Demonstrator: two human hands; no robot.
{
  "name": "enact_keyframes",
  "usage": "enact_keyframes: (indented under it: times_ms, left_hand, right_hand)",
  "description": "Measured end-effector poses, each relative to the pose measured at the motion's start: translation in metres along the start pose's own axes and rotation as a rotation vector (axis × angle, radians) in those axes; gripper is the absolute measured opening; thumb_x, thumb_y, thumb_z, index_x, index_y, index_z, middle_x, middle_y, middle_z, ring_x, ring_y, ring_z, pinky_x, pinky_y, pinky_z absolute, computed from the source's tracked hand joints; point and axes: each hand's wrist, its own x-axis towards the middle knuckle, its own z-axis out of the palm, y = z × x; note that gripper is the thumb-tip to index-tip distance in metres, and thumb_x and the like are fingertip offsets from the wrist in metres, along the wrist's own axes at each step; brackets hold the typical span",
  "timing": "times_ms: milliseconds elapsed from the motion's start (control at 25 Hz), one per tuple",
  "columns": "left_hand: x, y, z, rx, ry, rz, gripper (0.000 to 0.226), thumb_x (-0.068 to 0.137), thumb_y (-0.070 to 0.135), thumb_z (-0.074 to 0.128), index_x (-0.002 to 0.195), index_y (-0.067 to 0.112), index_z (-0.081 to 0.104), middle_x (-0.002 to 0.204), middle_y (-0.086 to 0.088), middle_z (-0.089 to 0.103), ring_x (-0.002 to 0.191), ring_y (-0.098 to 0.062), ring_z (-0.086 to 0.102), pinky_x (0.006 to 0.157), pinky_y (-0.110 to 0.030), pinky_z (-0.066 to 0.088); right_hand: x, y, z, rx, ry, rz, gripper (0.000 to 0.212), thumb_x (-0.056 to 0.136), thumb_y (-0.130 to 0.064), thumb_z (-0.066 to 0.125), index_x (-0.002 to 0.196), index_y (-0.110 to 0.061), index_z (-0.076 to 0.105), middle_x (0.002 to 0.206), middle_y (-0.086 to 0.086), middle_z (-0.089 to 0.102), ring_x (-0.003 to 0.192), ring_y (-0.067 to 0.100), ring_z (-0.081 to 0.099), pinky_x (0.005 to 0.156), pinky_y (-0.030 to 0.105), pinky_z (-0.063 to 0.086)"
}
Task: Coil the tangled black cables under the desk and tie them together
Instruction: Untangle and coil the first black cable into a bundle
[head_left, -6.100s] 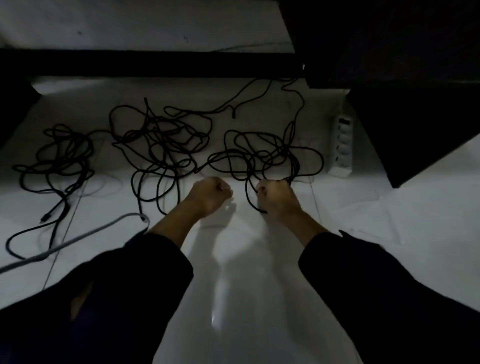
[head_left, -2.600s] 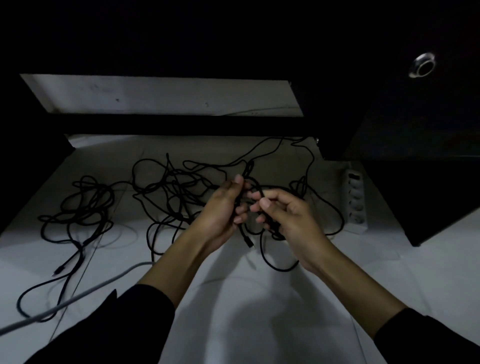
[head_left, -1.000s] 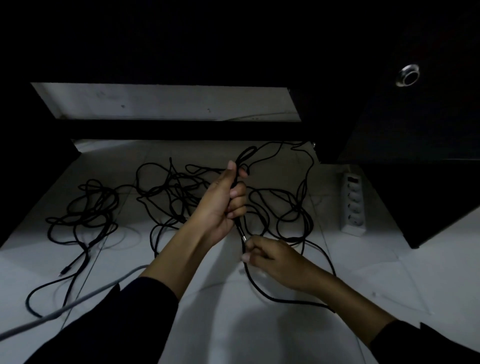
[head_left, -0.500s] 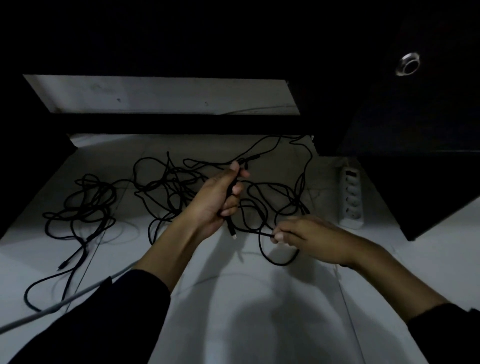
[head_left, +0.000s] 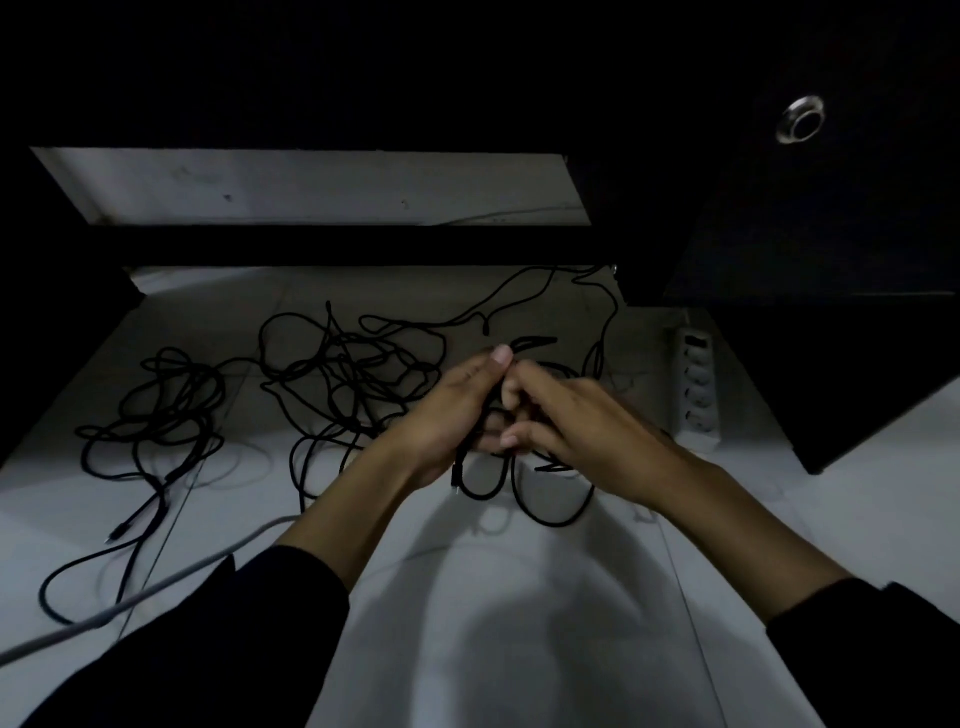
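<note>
Black cables lie tangled on the white tiled floor under the desk: one heap (head_left: 156, 410) at the left, a larger heap (head_left: 348, 364) in the middle. My left hand (head_left: 457, 415) grips a black cable (head_left: 550, 512) upright, its plug end hanging just below the fist. My right hand (head_left: 566, 421) meets the left hand and pinches the same cable, laying a loop against it. Two loops dangle beneath both hands. Part of the cable is hidden behind my fingers.
A white power strip (head_left: 698, 384) lies on the floor at the right, beside a dark cabinet (head_left: 831, 260) with a round metal knob (head_left: 800, 118). A grey cable (head_left: 156, 587) runs across the floor at lower left. The desk's dark crossbar (head_left: 337, 247) spans the back.
My right hand has come up from the floor at the right to my left hand, bringing a loop of the cable with it. My left hand kept its grip.
</note>
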Motion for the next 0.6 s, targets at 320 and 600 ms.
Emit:
enact_keyframes:
  times_ms: [320,600]
  left_hand:
    - [0.003,-0.003,0.005,0.191,0.003,0.007,0.032,0.105,0.034,0.030,0.103,0.007,0.048,0.065,-0.005,0.052,0.048,-0.014,0.049,0.047,-0.024,0.043]
    - [0.009,-0.005,-0.003,0.230,0.056,-0.024,0.032,0.102,0.040,0.036,0.095,0.010,0.046,0.061,-0.005,0.041,0.039,-0.007,0.029,0.043,-0.021,0.020]
  right_hand:
    - [0.005,0.002,0.004,-0.076,0.262,-0.124,0.038,0.078,-0.017,0.078,0.085,-0.015,0.041,0.088,-0.005,0.040,0.071,0.005,0.037,0.062,0.012,0.035]
    - [0.002,0.028,-0.007,-0.050,0.324,-0.116,0.028,0.080,-0.023,0.075,0.085,-0.003,0.056,0.084,0.000,0.049,0.073,0.006,0.044,0.067,0.010,0.037]
